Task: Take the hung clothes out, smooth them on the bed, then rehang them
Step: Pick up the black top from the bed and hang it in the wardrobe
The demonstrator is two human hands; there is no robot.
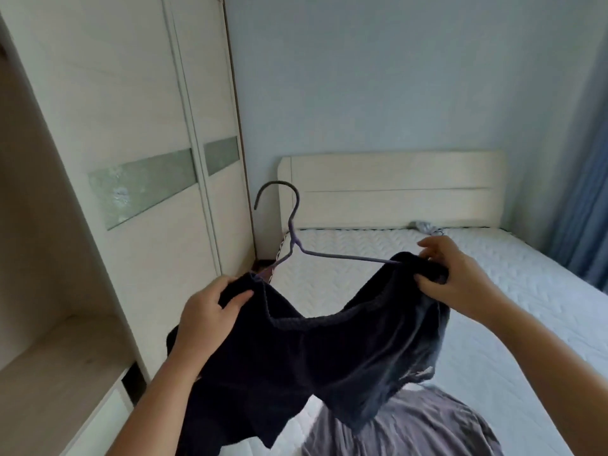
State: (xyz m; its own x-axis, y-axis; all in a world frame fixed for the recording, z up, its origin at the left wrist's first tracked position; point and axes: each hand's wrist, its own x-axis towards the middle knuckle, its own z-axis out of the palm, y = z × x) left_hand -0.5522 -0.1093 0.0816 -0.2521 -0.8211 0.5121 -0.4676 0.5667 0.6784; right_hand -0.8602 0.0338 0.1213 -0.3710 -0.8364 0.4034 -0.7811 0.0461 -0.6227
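We hold a pair of dark navy shorts (316, 350) up over the bed (513, 311), the soft knit cloth sagging in a deep curve between our two grips. Our left hand (207, 311) pinches one end of the ribbed waistband, fingers closed on the fabric; our right hand (457, 274) is closed on the other end, bunching it. A thin purple wire hanger (296, 238) rises from inside the waistband between the grips, its hook curling above and its right arm running into the cloth just beside the right grip. Below the right grip, a grey garment (411, 426) lies rumpled on the white quilted mattress. Beyond the grips stands a pale, ridged headboard (391, 189). Left of the left grip, the pale wood-grain wardrobe (131, 103) stands open, showing a bare shelf (56, 353).
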